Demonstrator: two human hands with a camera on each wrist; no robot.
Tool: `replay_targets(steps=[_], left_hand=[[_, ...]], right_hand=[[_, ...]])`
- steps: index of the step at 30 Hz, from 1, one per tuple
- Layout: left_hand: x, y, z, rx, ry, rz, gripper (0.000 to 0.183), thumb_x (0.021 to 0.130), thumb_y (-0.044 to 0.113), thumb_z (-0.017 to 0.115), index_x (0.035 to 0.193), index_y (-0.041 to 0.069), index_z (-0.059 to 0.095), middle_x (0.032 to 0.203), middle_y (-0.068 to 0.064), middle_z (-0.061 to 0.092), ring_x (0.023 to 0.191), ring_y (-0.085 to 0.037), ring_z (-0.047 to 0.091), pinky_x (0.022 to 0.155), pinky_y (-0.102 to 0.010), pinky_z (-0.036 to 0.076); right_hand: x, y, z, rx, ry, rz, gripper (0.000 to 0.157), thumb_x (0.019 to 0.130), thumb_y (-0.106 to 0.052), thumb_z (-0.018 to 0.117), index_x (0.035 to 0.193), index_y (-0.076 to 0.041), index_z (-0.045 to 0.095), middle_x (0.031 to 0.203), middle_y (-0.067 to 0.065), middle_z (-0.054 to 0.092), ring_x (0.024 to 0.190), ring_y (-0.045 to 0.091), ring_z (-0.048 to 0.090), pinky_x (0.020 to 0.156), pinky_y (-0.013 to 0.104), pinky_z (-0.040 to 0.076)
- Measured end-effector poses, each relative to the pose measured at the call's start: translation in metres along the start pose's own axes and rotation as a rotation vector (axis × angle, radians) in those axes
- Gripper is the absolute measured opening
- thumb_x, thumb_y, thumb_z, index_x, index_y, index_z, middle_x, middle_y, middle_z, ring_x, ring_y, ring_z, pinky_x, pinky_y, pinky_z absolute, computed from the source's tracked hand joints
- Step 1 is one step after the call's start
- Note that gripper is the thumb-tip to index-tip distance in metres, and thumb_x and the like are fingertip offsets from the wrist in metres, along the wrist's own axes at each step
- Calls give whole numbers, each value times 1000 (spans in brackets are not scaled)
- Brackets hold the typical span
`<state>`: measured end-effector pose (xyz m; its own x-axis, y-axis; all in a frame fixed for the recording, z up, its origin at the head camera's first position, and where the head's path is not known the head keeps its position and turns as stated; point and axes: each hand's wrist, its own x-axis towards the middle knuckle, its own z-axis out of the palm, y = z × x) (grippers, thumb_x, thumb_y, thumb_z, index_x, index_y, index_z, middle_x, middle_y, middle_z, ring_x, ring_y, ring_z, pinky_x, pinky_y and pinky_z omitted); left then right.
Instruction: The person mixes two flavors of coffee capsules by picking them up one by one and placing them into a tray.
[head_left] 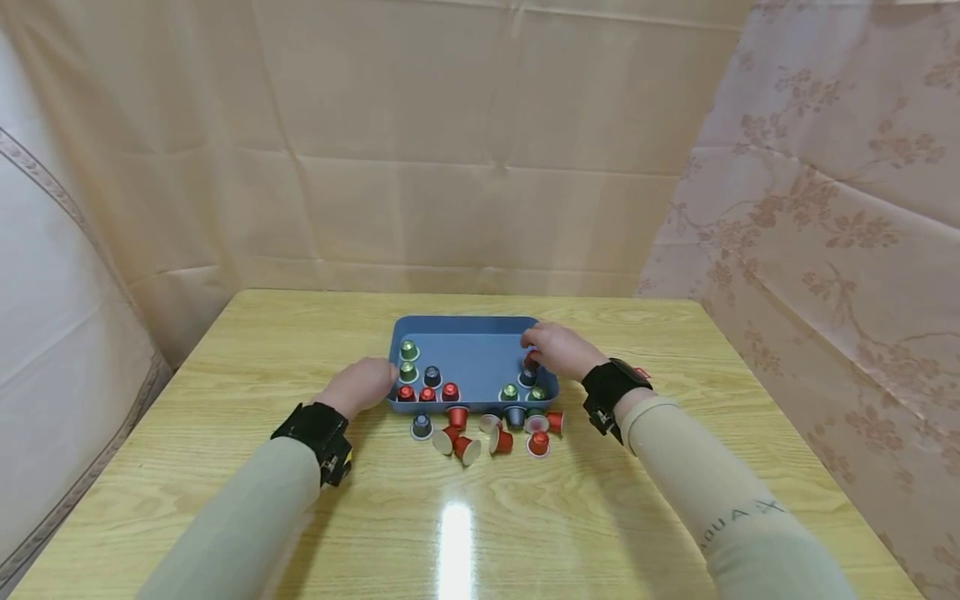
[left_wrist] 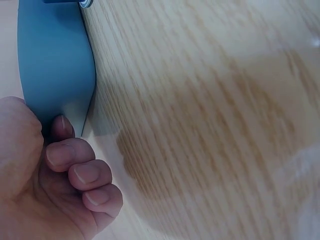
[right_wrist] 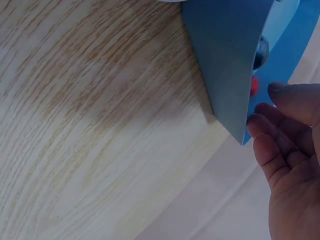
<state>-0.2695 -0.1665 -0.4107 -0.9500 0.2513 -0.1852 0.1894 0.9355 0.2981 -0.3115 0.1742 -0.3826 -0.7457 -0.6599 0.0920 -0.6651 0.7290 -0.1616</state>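
A blue tray (head_left: 480, 354) holds several coffee capsules in red, green and dark blue. My left hand (head_left: 363, 385) grips the tray's left side; in the left wrist view, the thumb lies at the rim and the curled fingers (left_wrist: 82, 175) are against the outer wall. Over the tray's right end is my right hand (head_left: 567, 350), its fingers slightly bent and the thumb apart from them. A red capsule (right_wrist: 254, 86) sits just beyond its fingertips, behind a dark blue capsule (head_left: 528, 377). Two green capsules (head_left: 510, 392) stand at the front right corner.
Several loose capsules lie on the wooden table (head_left: 480, 533) before the tray, some tipped over, such as a red one (head_left: 501, 441). A dark blue capsule (head_left: 422, 427) stands upright at their left. Beige cloth (head_left: 480, 150) hangs behind the table.
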Motion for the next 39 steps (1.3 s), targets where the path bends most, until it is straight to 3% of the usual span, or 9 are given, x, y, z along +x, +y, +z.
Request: replay_targets(steps=[12,19,21,27,39], left_hand=[[0,1,0,39,8,15,27,106,13,42,94,2,63,75,-7,47,70,-22,47,67,-33,39],[-1,4,-1,57,6,-20,26,106,14,44,99,1,66,78,-8,50,72,-22,50,68,-33,41],[-2,4,-2,55,6,-26,26,106,14,44,100,1,66,79,-8,51,73,-23,50,69,-33,41],[-4,3,-4,19,-6,-51,28,107,15,42,104,0,66,82,-9,52,75,-24,51,70,-35,42],[-3,3,-3,33,-9,-60,28,106,15,42,104,0,65,83,-10,52,75,-24,50,71,-35,41]], right_hand=[[-6,-2,-5,14,-7,8,19,94,1,65,113,1,70,108,16,66,98,29,66,87,42,54],[-13,-3,-12,66,-8,-4,8,94,-3,65,102,-2,67,97,9,63,83,21,60,77,38,52],[-14,-1,-13,81,-27,-2,3,94,-3,64,96,-5,64,90,5,60,79,17,56,74,35,49],[-25,0,-18,158,-128,-24,12,92,-7,67,86,-14,58,79,-2,53,72,12,50,67,30,41],[-48,0,-19,261,-336,-28,15,87,-19,77,85,-17,62,74,-9,55,68,6,50,64,24,41]])
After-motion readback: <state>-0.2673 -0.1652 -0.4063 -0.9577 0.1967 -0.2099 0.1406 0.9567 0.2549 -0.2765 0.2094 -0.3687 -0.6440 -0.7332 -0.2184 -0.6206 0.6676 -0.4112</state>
